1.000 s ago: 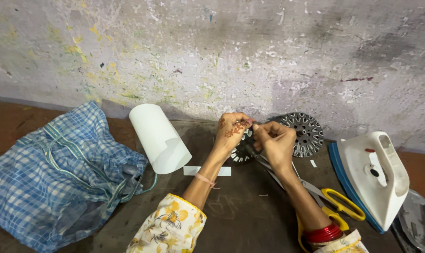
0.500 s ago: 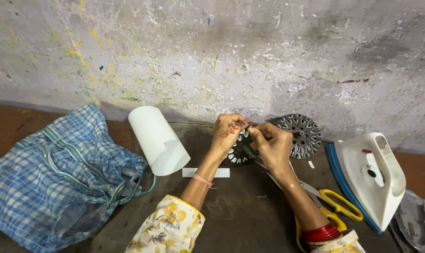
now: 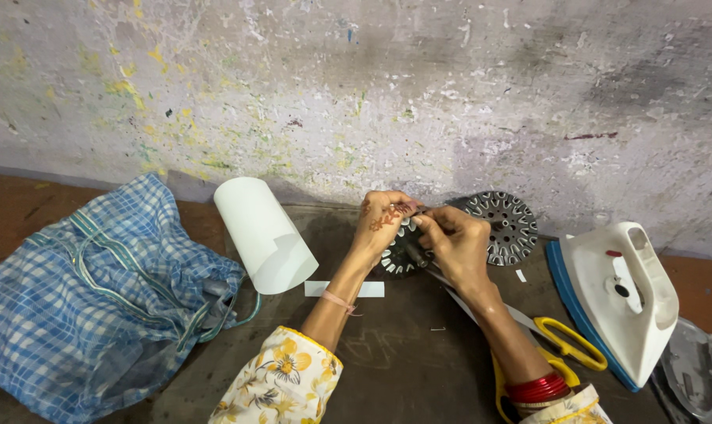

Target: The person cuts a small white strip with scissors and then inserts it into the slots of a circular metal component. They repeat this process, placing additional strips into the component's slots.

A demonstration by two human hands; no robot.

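On the dark worktop (image 3: 419, 369), a blue checked bag (image 3: 97, 290) lies at nine o'clock, a white iron (image 3: 619, 294) at three, a white paper roll (image 3: 265, 235) at ten, and yellow-handled scissors (image 3: 552, 345) at four. The toothed metal disc (image 3: 401, 253), standing on edge at centre, is pinched from both sides: left hand (image 3: 379, 224) on top, right hand (image 3: 454, 243) at its three o'clock, fingers pressed together on it, equally near. Against the earlier frames the hands have barely shifted; a second slotted disc (image 3: 505, 224) leans at one o'clock.

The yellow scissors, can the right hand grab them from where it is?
Probably yes. The yellow scissors lie on the table just beside the right forearm, nothing on top of them. But the right hand is busy with the slotted metal ring, so it would need to let go first.
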